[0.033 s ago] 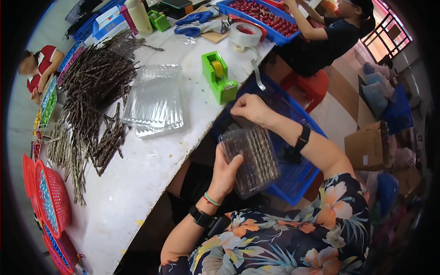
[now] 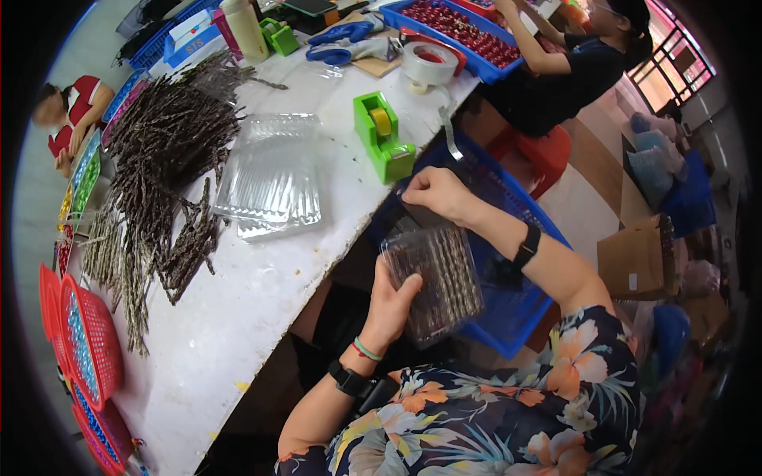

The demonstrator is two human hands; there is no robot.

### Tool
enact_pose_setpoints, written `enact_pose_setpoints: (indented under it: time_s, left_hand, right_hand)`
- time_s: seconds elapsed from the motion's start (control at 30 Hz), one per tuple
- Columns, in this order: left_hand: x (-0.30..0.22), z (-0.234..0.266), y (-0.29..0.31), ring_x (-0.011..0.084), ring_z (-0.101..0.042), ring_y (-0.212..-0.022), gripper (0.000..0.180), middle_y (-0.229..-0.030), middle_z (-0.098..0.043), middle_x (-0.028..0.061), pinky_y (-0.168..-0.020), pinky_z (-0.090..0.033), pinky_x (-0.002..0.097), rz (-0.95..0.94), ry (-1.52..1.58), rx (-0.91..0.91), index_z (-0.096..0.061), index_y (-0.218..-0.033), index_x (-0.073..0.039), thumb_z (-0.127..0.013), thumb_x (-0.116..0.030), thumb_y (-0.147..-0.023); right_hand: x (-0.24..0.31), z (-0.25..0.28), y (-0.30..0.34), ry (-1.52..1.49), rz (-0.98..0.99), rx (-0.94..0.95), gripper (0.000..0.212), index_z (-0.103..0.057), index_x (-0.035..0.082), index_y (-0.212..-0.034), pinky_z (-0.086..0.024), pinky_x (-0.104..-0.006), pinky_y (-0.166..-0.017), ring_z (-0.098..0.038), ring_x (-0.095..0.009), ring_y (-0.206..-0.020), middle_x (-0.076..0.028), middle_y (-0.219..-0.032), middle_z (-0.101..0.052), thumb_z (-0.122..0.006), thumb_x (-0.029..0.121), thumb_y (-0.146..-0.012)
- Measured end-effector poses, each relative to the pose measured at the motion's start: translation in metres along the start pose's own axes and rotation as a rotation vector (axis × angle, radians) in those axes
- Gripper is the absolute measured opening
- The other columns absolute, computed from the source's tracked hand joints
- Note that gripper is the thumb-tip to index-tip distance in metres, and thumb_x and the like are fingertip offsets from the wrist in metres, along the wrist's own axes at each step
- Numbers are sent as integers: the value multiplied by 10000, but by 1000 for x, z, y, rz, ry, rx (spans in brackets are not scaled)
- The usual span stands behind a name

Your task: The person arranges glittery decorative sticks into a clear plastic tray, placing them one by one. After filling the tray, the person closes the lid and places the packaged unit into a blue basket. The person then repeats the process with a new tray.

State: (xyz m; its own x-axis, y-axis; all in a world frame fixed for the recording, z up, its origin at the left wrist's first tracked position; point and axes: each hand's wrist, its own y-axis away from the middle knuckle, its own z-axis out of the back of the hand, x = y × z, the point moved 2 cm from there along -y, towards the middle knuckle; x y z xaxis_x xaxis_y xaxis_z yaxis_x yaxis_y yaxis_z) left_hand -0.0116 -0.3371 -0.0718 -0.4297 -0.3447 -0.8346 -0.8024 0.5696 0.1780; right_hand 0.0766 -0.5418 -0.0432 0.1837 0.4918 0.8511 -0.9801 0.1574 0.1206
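L hand [image 2: 389, 305] grips clear plastic tray [image 2: 403, 244] w/ braided strands [image 2: 456, 274] above blue crate [image 2: 508, 339], R hand [image 2: 439, 193] pinched closed, contents unclear; poss. spill if L grip slips.

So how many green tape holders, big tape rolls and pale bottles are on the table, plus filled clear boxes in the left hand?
Green tape holders: 2
Big tape roll: 1
Pale bottle: 1
Filled clear box in the left hand: 1
Total: 5
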Motion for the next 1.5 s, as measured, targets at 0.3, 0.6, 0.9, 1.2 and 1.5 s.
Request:
enact_pose_setpoints:
  time_s: [0.3, 0.6, 0.9, 1.2, 1.5]
  left_hand:
    - [-65, -8, 33, 304, -687, -996, 567, -1144, -672, 115, -1199, -248, 614, -551, -864, 263, -512, -1330, -26, -676, 89, -799]
    - [-79, -19, 59, 226, -666, -946, 391, -1078, -662, 91, -1175, -224, 702, -910, -1241, 394, -603, -1177, -106, -696, -26, -805]
    - [-97, -27, 99, 231, -700, -934, 359, -1131, -678, 114, -1132, -291, 637, -1097, -1221, 399, -504, -1204, -276, -654, -176, -894]
    - [-111, -39, 110, 261, -697, -917, 422, -1128, -697, 166, -796, -551, 304, -1253, -1093, 457, -509, -1283, -271, -658, -204, -894]
    - [-109, -38, 108, 269, -699, -917, 448, -1131, -693, 174, -806, -563, 322, -1248, -1085, 466, -514, -1293, -271, -668, -178, -883]
  right_hand:
    - [68, 29, 48, 146, 72, 657, 161, -724, 15, -850, -509, -325, -806, -650, -207, -901, -90, -951, -639, -773, 156, -791]
    - [83, 20, 84, 453, 289, 724, 432, -607, 25, -1062, -499, -429, -879, -627, -349, -1036, -172, -1096, -626, -778, 298, -773]
    - [100, 34, 82, -158, 144, 589, 149, -698, -2, -972, -521, -255, -787, -648, -89, -840, -38, -878, -698, -685, 141, -930]
    - [104, -16, 76, 63, 214, 958, 330, -740, -6, -1009, -505, -370, -914, -665, -276, -972, -108, -1004, -720, -545, 259, -1043]
    - [114, -16, 80, -173, 38, 1158, 204, -720, 0, -1026, -539, -295, -816, -691, -139, -920, -76, -975, -751, -728, 159, -899]
